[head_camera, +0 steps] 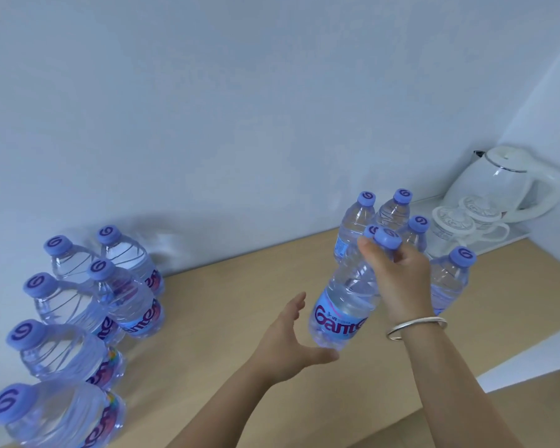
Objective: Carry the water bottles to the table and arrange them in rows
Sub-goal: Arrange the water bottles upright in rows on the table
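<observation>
Nearest the camera, at the lower left, stands a bottle (pixel 59 415) with a purple cap; its bottom is cut off by the frame edge. Behind it five more bottles make the left group (pixel 94 295), standing close together on the tabletop (pixel 233 305) in two lines toward the wall (pixel 240 108). Their lower parts hide one another, so I cannot tell whether all of them touch.

Both forearms come in from the bottom edge. The left hand (pixel 288 341) is spread, fingers straight and apart, with the thumb just under the base of the held bottle (pixel 346 305); whether the thumb touches it is hard to see. The right hand (pixel 398 279) grips this bottle at the neck, fingers curled under the cap, and holds it tilted above the tabletop. A silver bangle (pixel 417 328) sits on the right wrist.

Behind the right hand stands the right group (pixel 385 215) of bottles, partly covered by the hand and the held bottle; five caps show, but the bodies are mostly hidden. One of these bottles stands at the right of the wrist.

In the far right corner a white kettle (pixel 511 185) and two cups (pixel 466 221) stand on a tray (pixel 518 232); they are pale and not sharp.
</observation>
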The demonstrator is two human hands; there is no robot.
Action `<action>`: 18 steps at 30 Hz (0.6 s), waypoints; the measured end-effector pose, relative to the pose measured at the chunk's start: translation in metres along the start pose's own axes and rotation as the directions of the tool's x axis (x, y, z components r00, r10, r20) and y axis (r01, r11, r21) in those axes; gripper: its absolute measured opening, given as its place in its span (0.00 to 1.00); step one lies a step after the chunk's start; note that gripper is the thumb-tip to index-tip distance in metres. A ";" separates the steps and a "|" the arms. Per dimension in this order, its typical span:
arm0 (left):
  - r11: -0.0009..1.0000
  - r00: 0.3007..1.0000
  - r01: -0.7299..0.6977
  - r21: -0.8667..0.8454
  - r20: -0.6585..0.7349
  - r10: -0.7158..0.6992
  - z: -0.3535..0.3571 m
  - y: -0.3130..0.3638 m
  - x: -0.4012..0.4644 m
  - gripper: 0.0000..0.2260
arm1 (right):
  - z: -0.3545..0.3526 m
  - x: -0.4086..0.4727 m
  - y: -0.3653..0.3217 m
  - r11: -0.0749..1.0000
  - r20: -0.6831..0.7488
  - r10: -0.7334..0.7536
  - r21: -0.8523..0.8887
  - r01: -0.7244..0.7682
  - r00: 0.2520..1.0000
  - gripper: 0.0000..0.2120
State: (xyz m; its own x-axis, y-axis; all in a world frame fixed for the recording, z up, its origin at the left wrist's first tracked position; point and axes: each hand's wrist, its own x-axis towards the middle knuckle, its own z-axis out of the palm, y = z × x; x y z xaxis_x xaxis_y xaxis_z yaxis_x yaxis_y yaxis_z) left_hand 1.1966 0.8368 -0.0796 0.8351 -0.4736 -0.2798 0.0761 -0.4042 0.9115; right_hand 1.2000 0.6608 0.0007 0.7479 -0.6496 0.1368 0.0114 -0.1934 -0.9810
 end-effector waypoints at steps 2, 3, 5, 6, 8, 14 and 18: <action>0.993 0.997 -0.072 -0.097 -0.027 0.070 -0.001 0.003 -0.008 0.43 | 0.010 -0.003 -0.016 0.994 0.044 0.034 0.100 -0.038 0.998 0.09; 0.986 0.994 -0.097 -0.133 -0.056 0.090 -0.003 0.004 -0.012 0.39 | 0.017 -0.006 -0.024 0.990 0.073 0.034 0.133 -0.044 0.997 0.09; 0.975 0.991 -0.117 -0.189 -0.093 0.100 -0.009 0.009 -0.021 0.31 | 0.028 -0.010 -0.038 0.983 0.144 0.018 0.180 -0.044 0.989 0.08; 0.968 0.990 -0.125 -0.218 -0.094 0.107 -0.013 0.012 -0.026 0.29 | 0.032 -0.011 -0.044 0.980 0.192 0.021 0.190 -0.058 0.981 0.08; 0.950 0.989 -0.141 -0.280 -0.075 0.125 -0.023 0.014 -0.036 0.25 | 0.039 -0.011 -0.053 0.980 0.335 0.042 0.172 -0.105 0.941 0.11; 0.884 0.981 -0.121 -0.451 0.079 0.175 -0.047 0.016 -0.066 0.19 | 0.049 -0.016 -0.064 0.935 0.839 -0.021 0.209 -0.287 0.544 0.01; 0.870 0.988 -0.094 -0.484 0.060 0.141 -0.054 0.009 -0.081 0.21 | 0.068 -0.026 -0.063 0.962 0.841 0.024 0.128 -0.241 0.540 0.15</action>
State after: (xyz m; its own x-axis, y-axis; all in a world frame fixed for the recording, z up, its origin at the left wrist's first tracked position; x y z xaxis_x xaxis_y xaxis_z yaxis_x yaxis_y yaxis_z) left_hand 1.1594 0.9133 -0.0322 0.8032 -0.5720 -0.1664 0.2512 0.0720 0.9652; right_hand 1.2254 0.7400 0.0492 0.9627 0.2628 -0.0647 -0.0844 0.0645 -0.9943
